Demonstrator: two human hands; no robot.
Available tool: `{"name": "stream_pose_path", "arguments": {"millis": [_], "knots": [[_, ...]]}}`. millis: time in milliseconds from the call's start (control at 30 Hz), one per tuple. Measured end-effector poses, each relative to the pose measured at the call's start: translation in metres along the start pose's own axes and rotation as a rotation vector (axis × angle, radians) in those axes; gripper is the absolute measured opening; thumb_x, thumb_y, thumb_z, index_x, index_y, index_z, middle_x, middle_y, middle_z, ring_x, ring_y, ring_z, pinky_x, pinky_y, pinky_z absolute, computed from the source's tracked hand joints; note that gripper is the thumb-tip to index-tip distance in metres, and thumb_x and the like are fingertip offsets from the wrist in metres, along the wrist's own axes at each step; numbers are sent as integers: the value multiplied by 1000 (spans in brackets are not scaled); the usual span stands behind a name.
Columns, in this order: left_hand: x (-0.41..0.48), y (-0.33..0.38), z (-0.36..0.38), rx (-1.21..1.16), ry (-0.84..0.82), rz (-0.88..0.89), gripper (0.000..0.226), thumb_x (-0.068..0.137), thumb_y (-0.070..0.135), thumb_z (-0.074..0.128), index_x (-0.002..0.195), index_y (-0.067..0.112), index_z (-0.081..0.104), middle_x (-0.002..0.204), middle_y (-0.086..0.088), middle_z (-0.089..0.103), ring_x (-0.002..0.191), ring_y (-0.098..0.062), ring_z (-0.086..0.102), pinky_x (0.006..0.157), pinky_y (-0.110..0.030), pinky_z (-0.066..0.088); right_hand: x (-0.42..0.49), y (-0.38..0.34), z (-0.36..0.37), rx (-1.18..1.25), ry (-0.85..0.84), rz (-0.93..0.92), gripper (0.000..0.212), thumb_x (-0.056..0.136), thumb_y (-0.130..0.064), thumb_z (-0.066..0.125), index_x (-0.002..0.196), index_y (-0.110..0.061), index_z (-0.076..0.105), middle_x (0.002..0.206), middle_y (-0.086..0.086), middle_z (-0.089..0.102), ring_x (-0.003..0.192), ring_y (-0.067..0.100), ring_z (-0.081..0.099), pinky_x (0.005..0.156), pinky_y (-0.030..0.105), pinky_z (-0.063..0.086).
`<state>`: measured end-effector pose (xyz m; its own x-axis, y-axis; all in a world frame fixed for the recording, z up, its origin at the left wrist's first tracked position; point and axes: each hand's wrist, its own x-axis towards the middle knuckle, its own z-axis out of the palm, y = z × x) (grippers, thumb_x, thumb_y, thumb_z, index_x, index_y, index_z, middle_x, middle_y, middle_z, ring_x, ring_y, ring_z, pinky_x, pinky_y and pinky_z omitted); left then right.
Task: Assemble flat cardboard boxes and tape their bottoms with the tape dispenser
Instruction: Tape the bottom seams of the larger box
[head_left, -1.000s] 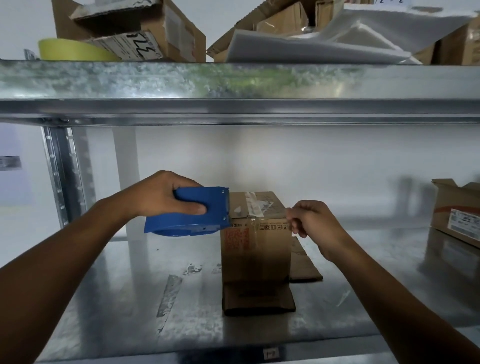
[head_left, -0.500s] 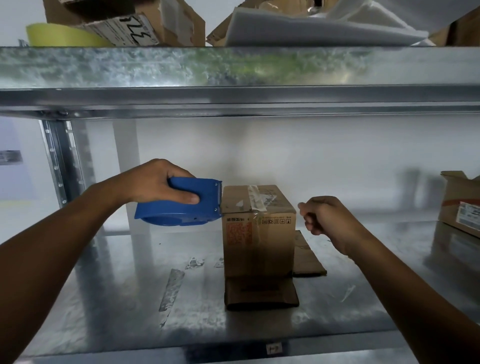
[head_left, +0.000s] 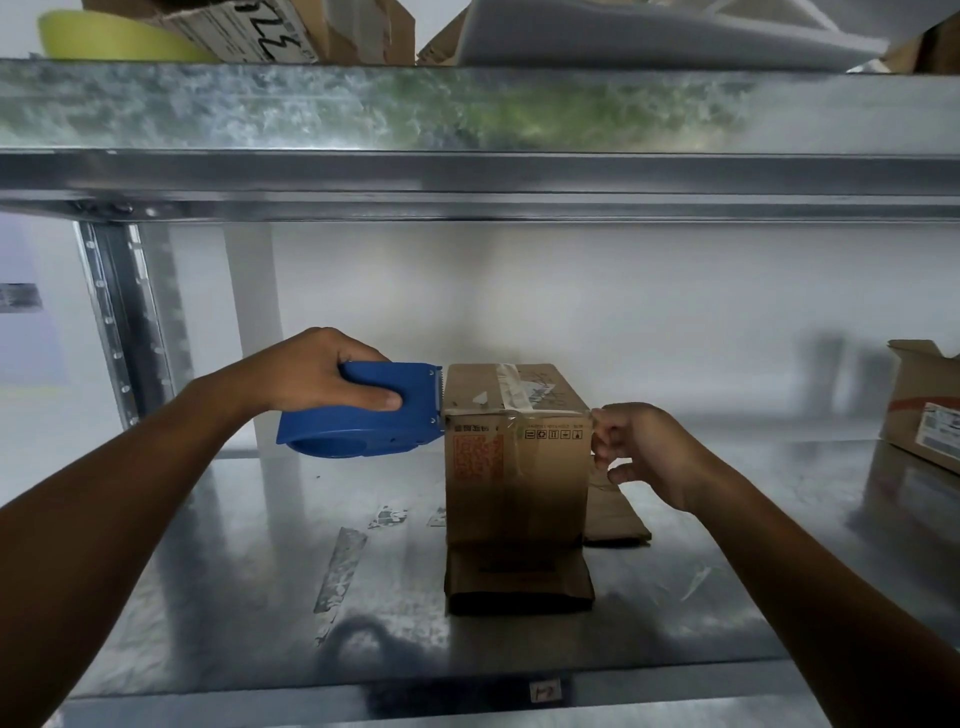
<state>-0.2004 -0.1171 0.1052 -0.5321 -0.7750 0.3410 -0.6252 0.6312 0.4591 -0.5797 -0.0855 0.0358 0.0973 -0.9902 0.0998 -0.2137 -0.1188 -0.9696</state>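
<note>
Nearest to us runs the front lip of the metal shelf (head_left: 208, 699), with a small white label (head_left: 545, 691) stuck on it. Both bare forearms reach in over it from the lower corners. On the shelf, left of centre, lie a few grey scraps (head_left: 340, 569) that look like tape. Just past them the box (head_left: 514, 483) stands upright in the middle of the shelf. Its lower flaps (head_left: 519, 582) lie splayed flat on the metal, one toward us and one to the right, and an orange print marks its front face. Our left hand (head_left: 317, 374) grips the blue dispenser (head_left: 363, 415) from above, fingers wrapped over the top and thumb along the near side. The dispenser's toothed end touches the box's upper left edge. A strip of clear tape (head_left: 540, 413) runs along the upper front edge of the box from the dispenser to the right corner. There our right hand (head_left: 639, 447) has its fingers curled and pinches the tape end against the corner, with the thumb lower down beside the box's right side. A whitish strip (head_left: 511, 387) crosses the closed top. Farther right, well apart, a second box (head_left: 924, 410) sits half out of view. At the left a perforated steel post (head_left: 119, 322) rises before the white wall (head_left: 571, 296). Above us the upper shelf (head_left: 467, 114) carries cartons (head_left: 291, 26), white sheets (head_left: 649, 31) and a yellow-green thing (head_left: 114, 36)
</note>
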Motion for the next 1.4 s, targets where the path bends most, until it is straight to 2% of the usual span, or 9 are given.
{"name": "stream_pose_path", "arguments": {"millis": [167, 300, 400, 500, 700, 900, 1067, 1200, 1400], "knots": [[0, -4, 4, -7, 14, -17, 30, 76, 64, 74, 100, 46, 77, 96, 15, 77, 85, -9, 74, 70, -23, 57, 3, 19, 5, -163, 38, -269, 39, 108, -24, 37, 80, 0, 48, 66, 14, 52, 66, 27, 49, 61, 37, 37], [0, -6, 7, 14, 24, -11, 27, 79, 58, 75, 102, 44, 77, 97, 17, 77, 86, -9, 74, 73, -27, 59, 6, 30, 2, -524, 138, -421, 47, 103, -54, 33, 79, -17, 49, 69, 12, 59, 63, 21, 55, 67, 42, 46], [-3, -9, 6, 9, 33, -14, 30, 78, 57, 75, 103, 42, 77, 99, 17, 77, 87, -9, 74, 76, -31, 60, 13, 38, -8, -507, 139, -429, 38, 97, -62, 40, 110, -28, 51, 90, 1, 67, 85, 18, 64, 78, 39, 50], [-5, -11, 6, 18, 48, -5, 30, 79, 58, 75, 104, 43, 77, 99, 18, 77, 87, -8, 74, 76, -29, 60, 19, 33, -13, -388, 217, -524, 40, 103, -42, 49, 142, -37, 40, 126, -9, 60, 121, 6, 54, 96, 26, 44], [-4, -7, 8, 39, 59, 6, 28, 80, 56, 75, 105, 43, 77, 99, 18, 77, 87, -7, 74, 76, -28, 61, 31, -24, 24, -619, 206, -818, 51, 107, -46, 31, 153, -27, 38, 155, -6, 44, 144, 7, 36, 118, 30, 30], [-6, -3, 7, 58, 45, 2, 44, 75, 72, 72, 108, 42, 76, 101, 18, 77, 88, -8, 74, 80, -36, 63, 52, -42, 46, -1011, -172, -698, 56, 107, -51, 29, 160, -39, 14, 167, -8, 21, 153, 7, 16, 124, 35, 21], [-12, -4, 4, 38, 66, -3, 47, 72, 77, 72, 107, 46, 76, 101, 17, 77, 89, -8, 74, 81, -41, 63, 56, -37, 50, -1152, -202, -728, 76, 93, -73, 13, 159, -37, 22, 161, -12, 36, 144, 12, 38, 115, 33, 37], [-16, -4, 6, 36, 91, 4, 48, 73, 76, 72, 111, 46, 74, 103, 18, 76, 91, -8, 74, 82, -42, 63, 56, -35, 48, -1296, -207, -803, 64, 98, -64, 18, 152, -36, 40, 154, -12, 47, 136, 15, 49, 103, 28, 40], [-16, -2, 3, 146, 81, 4, 56, 69, 85, 67, 113, 50, 71, 102, 25, 75, 92, -3, 72, 86, -46, 60, 55, -43, 64, -1412, -315, -653, 49, 109, -43, 36, 156, -39, 24, 158, -6, 38, 131, 26, 51, 102, 36, 44]]}}
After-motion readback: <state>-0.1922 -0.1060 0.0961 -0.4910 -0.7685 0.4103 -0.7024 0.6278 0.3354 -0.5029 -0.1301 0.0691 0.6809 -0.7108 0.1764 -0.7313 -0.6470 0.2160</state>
